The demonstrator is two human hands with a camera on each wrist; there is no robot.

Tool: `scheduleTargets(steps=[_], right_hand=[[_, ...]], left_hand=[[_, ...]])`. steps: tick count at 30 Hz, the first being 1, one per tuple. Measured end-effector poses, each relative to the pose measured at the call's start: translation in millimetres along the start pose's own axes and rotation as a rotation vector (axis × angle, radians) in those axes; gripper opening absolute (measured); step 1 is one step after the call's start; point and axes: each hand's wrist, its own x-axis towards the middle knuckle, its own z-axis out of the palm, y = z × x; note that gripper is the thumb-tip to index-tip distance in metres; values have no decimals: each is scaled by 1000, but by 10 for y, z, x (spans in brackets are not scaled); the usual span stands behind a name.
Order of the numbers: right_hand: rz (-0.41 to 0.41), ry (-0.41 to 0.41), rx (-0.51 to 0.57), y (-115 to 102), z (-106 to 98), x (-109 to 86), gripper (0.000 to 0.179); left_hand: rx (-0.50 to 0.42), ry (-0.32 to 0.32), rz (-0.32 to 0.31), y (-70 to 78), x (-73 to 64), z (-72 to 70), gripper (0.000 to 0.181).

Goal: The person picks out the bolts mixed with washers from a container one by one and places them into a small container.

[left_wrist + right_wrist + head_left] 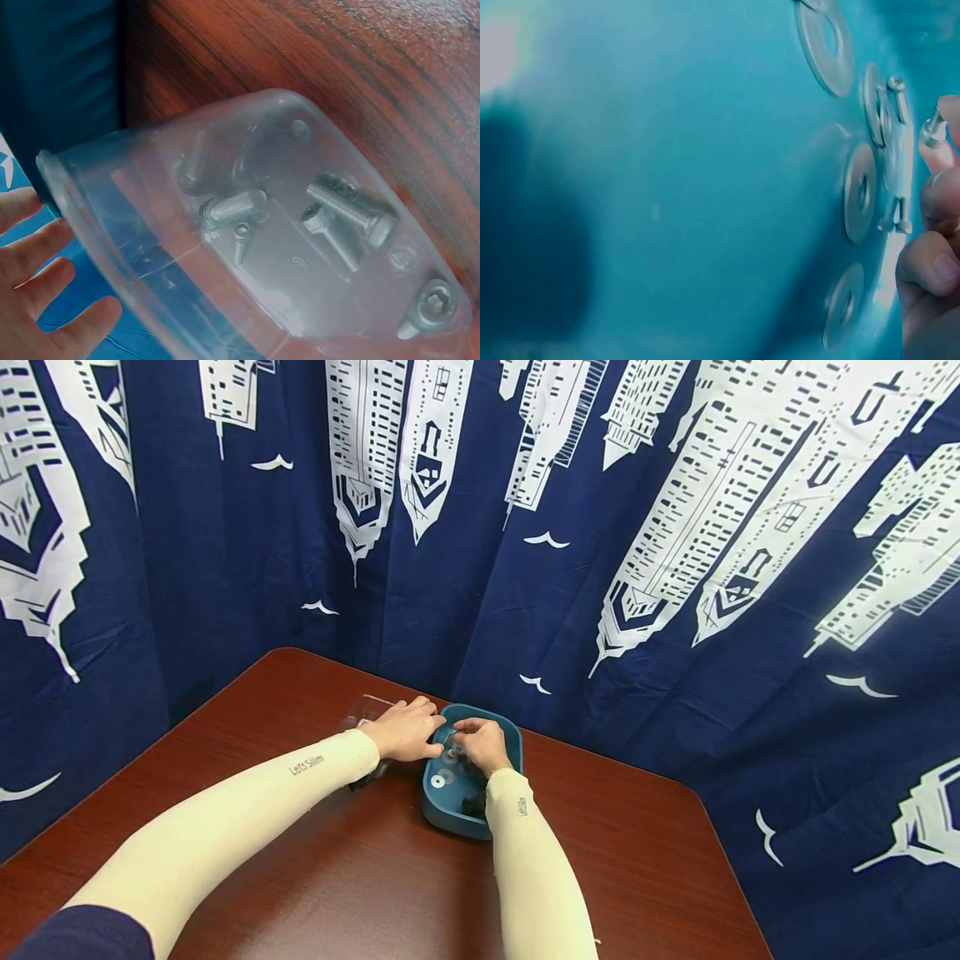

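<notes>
My right hand (483,745) reaches into a blue tray (450,820). Between thumb and finger it pinches a small socket head screw (934,130), seen at the right edge of the right wrist view. Below it in the tray lie several flat washers (859,193) and a few small screws (898,99). My left hand (407,731) spreads its fingers beside the tray, over a clear plastic bin (300,259). In the left wrist view, its fingertips (101,315) are right at the bin's rim. Several socket head bolts (349,210) lie inside the bin.
Both containers stand on a reddish-brown wooden table (337,868), near its far edge. Behind it hangs a dark blue curtain (480,610) printed with white buildings and birds. The tray's raised walls surround the right hand.
</notes>
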Motion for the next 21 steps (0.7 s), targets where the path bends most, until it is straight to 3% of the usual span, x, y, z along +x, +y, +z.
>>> scheduleTargets(steps=[10,21], right_hand=[[-38,-47,59,-74,-183,-44,21],[-109,-78,90,-247,-284,-116,23]], left_hand=[[-5,12,14,9,10,-19,58],[-8,50,-13,-112,-73,-95,58]])
